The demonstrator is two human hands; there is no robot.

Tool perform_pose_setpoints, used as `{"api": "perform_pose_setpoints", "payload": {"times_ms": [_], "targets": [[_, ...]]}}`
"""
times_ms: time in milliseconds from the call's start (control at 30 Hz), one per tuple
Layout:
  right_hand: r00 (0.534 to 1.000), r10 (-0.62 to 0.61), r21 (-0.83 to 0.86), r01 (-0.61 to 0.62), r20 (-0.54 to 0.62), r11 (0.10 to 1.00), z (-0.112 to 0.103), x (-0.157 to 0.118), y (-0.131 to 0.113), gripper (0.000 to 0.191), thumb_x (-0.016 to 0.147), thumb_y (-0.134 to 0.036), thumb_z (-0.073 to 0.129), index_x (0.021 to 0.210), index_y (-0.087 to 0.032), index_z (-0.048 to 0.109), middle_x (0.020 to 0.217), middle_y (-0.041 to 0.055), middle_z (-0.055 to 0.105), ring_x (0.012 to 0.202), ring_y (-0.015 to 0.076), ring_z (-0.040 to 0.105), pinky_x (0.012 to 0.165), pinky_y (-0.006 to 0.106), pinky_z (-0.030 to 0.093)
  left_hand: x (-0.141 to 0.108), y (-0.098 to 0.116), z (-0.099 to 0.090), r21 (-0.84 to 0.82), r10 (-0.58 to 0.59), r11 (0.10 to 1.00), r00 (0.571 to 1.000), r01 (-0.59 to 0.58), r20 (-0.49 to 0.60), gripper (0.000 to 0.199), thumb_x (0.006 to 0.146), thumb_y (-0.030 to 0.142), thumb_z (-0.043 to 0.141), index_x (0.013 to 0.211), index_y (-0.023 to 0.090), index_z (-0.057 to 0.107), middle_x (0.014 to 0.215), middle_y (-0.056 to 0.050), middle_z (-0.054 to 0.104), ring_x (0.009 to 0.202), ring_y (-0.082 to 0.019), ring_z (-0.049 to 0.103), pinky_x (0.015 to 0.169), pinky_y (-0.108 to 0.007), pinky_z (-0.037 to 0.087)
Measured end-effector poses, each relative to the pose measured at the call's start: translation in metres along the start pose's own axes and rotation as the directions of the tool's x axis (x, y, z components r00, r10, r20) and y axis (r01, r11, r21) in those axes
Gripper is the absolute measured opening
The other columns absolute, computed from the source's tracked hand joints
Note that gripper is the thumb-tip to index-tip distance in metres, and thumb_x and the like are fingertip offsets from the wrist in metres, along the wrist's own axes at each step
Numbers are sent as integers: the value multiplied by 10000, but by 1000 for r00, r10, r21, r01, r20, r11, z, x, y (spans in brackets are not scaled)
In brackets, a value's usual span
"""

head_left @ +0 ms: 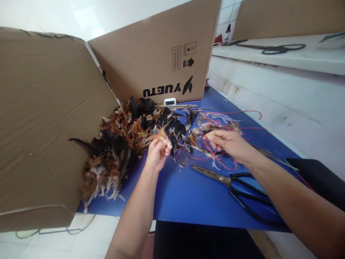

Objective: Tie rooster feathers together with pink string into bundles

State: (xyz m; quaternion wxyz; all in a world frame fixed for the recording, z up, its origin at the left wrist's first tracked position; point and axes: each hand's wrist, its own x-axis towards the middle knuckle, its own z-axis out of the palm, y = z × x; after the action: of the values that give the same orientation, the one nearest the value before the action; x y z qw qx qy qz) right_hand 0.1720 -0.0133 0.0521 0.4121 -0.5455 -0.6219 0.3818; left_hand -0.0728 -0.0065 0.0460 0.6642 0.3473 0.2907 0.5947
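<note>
In my left hand [158, 154] a small bunch of orange-brown feathers [159, 134] is pinched between thumb and fingers, tips pointing up and left. My right hand [225, 141] is closed in a pinch over the red string [212, 154]; what its fingertips hold is too small to make out. A big heap of brown and black feathers [118, 140] lies left of and behind my left hand. Below my right hand rests a large pair of scissors [228, 180] with black loop handles, its handles partly behind my right forearm.
Cardboard panels [140, 54] stand along the left and back of the blue tabletop [183, 201]. A small white digital display [169, 101] and thin sticks [188, 106] are at the back. Another pair of scissors [280, 48] lies on the ledge at right.
</note>
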Motion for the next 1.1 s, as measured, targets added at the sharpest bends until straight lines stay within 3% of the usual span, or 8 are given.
{"api": "perform_pose_setpoints", "payload": {"times_ms": [100,167,233,400,500,800,933,1100], "targets": [[992,-125,-297,113,-22,948,-11,1,18,311,764,-391,562,979,-186,652,784,54,681,668,176,609,635,313,477,1,-6,-1,37,-12,999,1000,12,22,231,612,225,724,598,130,514,522,31,510,435,-41,447,382,-153,287],[970,-235,-490,174,-67,855,-13,-2,27,330,756,-338,562,1043,-193,636,1029,91,669,893,241,622,784,387,476,2,-9,-3,60,-12,998,1000,11,16,208,630,241,730,636,122,559,499,42,475,457,-53,474,386,-151,303],[941,-313,-573,189,-125,797,-14,-7,33,320,782,-319,530,1048,-177,636,1117,109,637,999,257,594,852,398,460,3,-12,-5,98,-24,995,1000,24,-7,215,640,267,735,715,114,605,505,40,483,478,-63,499,393,-148,321],[927,-340,-501,220,-161,837,-17,-17,45,243,811,-314,509,953,-189,662,961,61,681,757,161,642,705,283,518,4,-19,-8,217,-28,976,999,34,-31,306,656,344,734,798,94,629,569,3,556,501,-68,522,414,-155,357],[902,-396,-500,267,-170,824,-20,-17,52,203,808,-299,514,897,-201,667,926,44,684,748,151,642,676,259,519,3,-21,-8,303,25,953,1000,-19,-15,309,667,358,724,817,106,626,590,1,570,508,-68,525,436,-164,382],[769,-630,-661,418,-107,623,-13,-13,70,162,825,-278,484,853,-224,634,847,53,690,755,186,656,673,296,506,0,-28,-7,457,169,876,986,-154,9,330,673,423,696,775,122,611,676,-38,640,484,-87,542,443,-209,426],[708,-700,-708,445,-98,549,-14,-10,74,172,832,-269,464,842,-222,630,824,53,691,726,183,658,634,284,498,-4,-11,0,516,282,821,959,-243,3,318,690,432,680,705,125,598,564,-8,589,439,-76,504,428,-205,407],[674,-734,-716,472,-83,514,-14,-8,75,186,829,-254,456,809,-209,636,810,54,696,719,185,657,632,282,495,-35,49,-1,708,470,617,882,-343,18,280,690,397,689,757,145,587,597,-1,616,464,-85,534,413,-188,393]]}}
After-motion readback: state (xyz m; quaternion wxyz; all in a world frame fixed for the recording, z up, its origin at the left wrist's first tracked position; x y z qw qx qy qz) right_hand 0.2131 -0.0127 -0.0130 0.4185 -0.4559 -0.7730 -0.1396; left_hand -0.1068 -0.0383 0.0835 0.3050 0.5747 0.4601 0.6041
